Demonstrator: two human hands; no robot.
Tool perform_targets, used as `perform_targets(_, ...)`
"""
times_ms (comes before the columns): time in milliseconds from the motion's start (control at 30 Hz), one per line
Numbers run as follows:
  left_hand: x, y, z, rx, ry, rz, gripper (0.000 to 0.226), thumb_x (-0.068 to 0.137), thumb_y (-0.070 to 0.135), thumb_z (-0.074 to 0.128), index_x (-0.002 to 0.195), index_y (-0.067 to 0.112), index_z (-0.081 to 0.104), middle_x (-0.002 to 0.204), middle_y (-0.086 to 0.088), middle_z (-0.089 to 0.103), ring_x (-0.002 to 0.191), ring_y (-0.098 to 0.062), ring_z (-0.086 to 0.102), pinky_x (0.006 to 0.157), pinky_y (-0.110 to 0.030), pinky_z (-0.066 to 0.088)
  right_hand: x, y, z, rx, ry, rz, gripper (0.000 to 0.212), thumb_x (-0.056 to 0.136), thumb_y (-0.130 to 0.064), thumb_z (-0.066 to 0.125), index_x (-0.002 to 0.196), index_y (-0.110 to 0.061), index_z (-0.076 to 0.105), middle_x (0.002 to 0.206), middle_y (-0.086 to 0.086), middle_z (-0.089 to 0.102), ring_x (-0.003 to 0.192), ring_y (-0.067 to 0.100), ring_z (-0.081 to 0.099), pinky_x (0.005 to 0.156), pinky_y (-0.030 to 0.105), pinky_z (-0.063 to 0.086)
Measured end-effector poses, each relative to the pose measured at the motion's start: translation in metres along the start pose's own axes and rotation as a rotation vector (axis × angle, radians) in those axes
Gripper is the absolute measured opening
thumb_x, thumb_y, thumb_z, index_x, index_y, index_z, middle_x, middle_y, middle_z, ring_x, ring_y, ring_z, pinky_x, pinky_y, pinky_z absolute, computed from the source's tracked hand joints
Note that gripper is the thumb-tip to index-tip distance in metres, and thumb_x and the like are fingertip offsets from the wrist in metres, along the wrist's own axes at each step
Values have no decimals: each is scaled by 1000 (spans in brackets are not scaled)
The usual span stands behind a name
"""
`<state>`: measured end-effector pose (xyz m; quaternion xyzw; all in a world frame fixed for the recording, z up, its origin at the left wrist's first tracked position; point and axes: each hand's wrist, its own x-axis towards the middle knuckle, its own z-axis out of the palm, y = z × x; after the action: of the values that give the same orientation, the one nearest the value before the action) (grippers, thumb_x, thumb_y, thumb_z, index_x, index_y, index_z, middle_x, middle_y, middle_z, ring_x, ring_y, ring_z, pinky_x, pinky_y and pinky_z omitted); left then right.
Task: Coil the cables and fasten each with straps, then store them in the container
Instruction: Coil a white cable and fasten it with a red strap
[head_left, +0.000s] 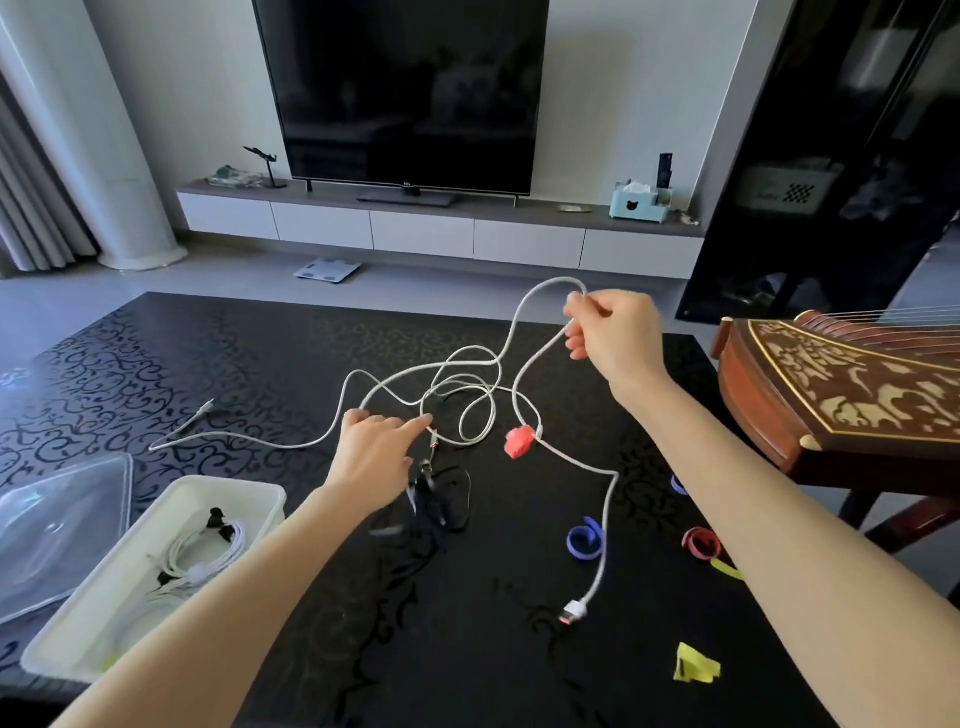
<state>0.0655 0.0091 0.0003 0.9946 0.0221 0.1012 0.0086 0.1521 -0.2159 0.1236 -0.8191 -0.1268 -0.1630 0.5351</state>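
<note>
Forearms (223, 613) cross the bottom of the view, stretched over a glossy black table (156, 364) printed with scrollwork. At far left lies a clear plastic lid (57, 530). Beside it is the white plastic container (260, 491), a shallow rectangular tub already holding coiled white cables (208, 551) with dark plugs.

The left hand (374, 452) lies low over the tangle, fingers stretched, touching the loops rather than plainly gripping them. Just under it sits a thin black cable (447, 499), loosely heaped.

The white cable (467, 374), round and springy-looking, sprawls in open loops across the middle of the table. A pink strap (518, 441) is wrapped on it, and its USB plug (574, 609) rests nearer the camera. The right hand (618, 332) is raised, well apart from the left, pinching a bend of this cable between thumb and fingers.

Further right lie a curled blue strap (584, 543), a red strap (701, 543) and a crumpled yellow strap (696, 665), all soft bands. A carved wooden guzheng (841, 395) stands at the right edge.

Coiling this cable seems barely begun. The next move likely calls for freeing the crossed loops and gathering even turns into one hand, so the pink strap can close round them.
</note>
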Motion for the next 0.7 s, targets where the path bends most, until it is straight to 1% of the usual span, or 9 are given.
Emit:
perform_targets(67,3,-5,-1,139,41,32,55,83,21,62,136,28,47,106,5,66,108,-23,56,113,-45,11,9,-7,-1,21,10,-20,23,95,-17,54,86,-1,69,62,3,62,56,18,63,63,33,58)
perform_targets(133,7,-11,-4,207,126,66,40,68,16,74,107,25,69,91,5,69,91,-24,62,111,-51,16,18,-12,-4,26,22,-34,23,96,-17,53,89,-2,69,63,3,62,56,17,63,64,31,58)
perform_targets(200,12,-15,-10,216,224,92,30,52,13,84,79,21,73,77,3,67,74,-25,63,103,-45,26,24,-16,-9,42,22,-34,23,96,-16,52,90,-1,69,64,3,62,55,15,62,62,28,58)
perform_targets(333,17,-4,-36,40,538,65,27,56,4,82,79,11,67,77,-7,60,72,-31,57,78,-40,37,28,-22,-16,126,2,-15,23,97,-16,52,88,-2,68,65,5,63,54,15,63,59,26,58)
perform_targets(433,17,5,-61,-96,703,-238,33,63,3,77,88,1,56,86,-19,55,80,-37,52,72,-45,41,29,-30,-26,181,21,-5,24,97,-16,52,85,-2,68,64,6,63,53,15,62,57,26,57)
perform_targets(500,19,5,-72,-250,642,-427,41,72,9,74,105,-1,52,102,-22,53,94,-40,49,80,-46,40,32,-39,-35,220,37,-16,25,96,-14,52,79,-4,67,62,6,62,51,15,61,55,27,56)
perform_targets(567,21,3,-77,-441,501,-457,41,86,23,65,117,1,51,111,-18,55,103,-36,50,86,-41,39,34,-48,-43,249,55,-42,27,95,-14,52,72,-9,66,60,5,61,50,17,61,57,30,57)
perform_targets(600,23,4,-79,-595,425,-453,35,92,30,57,114,4,55,110,-15,59,103,-33,53,86,-39,40,35,-51,-44,254,59,-51,28,95,-14,52,71,-11,65,60,5,61,50,18,61,59,33,58)
perform_targets(700,23,26,-85,-1368,122,-455,38,101,38,36,100,11,63,108,-13,67,96,-26,64,86,-41,51,34,-60,-50,298,63,-50,28,95,-11,51,72,-9,67,62,6,63,52,19,63,67,39,60)
